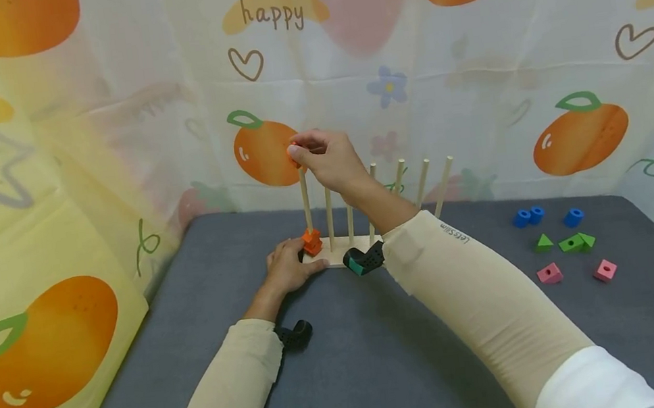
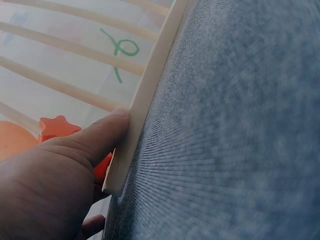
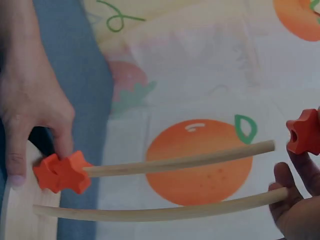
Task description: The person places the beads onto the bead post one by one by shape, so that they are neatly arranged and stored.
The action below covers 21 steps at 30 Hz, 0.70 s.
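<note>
My right hand [image 1: 334, 162] pinches an orange star-shaped bead [image 3: 304, 132] above the end peg [image 3: 180, 161] of a wooden peg stand. In the right wrist view the bead's hole faces the peg's tip, with a small gap between them. Two orange star beads [image 1: 311, 241] are stacked at the foot of that peg. My left hand [image 1: 288, 266] grips the left end of the stand's base [image 1: 338, 253]. Its thumb [image 2: 107, 131] presses on the base's front edge, the other fingers reaching behind, partly hidden in the left wrist view.
Several more upright pegs [image 1: 330, 220] rise from the base, some behind my right forearm. At the right of the grey table [image 1: 348, 378] lie blue cylinders [image 1: 574, 217], green triangular beads [image 1: 543, 243] and pink blocks [image 1: 605, 270]. A patterned cloth [image 1: 185, 146] hangs behind.
</note>
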Each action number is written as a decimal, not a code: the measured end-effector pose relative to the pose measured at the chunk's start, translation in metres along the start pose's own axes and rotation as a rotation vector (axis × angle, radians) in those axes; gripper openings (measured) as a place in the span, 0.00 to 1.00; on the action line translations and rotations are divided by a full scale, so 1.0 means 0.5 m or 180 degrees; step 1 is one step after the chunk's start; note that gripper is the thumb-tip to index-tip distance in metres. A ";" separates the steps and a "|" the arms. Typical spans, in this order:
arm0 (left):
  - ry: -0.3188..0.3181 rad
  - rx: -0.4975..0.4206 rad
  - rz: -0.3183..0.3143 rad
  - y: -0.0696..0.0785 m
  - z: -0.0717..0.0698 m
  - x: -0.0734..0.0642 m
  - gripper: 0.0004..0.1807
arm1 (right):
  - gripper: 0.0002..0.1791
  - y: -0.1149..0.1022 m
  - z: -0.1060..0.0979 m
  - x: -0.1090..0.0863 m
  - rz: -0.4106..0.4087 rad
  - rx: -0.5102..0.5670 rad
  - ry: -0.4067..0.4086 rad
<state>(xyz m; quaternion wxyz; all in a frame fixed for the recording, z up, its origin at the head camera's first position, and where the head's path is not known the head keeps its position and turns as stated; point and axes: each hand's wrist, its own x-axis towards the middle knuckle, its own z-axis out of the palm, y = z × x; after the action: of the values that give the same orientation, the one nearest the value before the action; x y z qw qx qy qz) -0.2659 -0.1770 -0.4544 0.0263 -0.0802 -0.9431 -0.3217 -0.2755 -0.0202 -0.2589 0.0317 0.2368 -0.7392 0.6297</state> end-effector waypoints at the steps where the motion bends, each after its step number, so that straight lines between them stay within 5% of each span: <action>1: 0.0000 -0.0014 0.0004 0.000 0.000 0.001 0.33 | 0.14 0.002 0.002 0.000 0.0044 -0.0026 -0.0011; 21: -0.0030 -0.0055 0.0029 0.003 -0.004 -0.003 0.26 | 0.16 0.036 0.022 -0.006 0.0441 0.0095 0.0276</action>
<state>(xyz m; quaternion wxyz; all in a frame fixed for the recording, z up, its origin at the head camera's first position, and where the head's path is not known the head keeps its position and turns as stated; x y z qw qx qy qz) -0.2643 -0.1774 -0.4519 0.0226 -0.0863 -0.9400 -0.3292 -0.2771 -0.0280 -0.2786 0.0165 0.1580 -0.7422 0.6510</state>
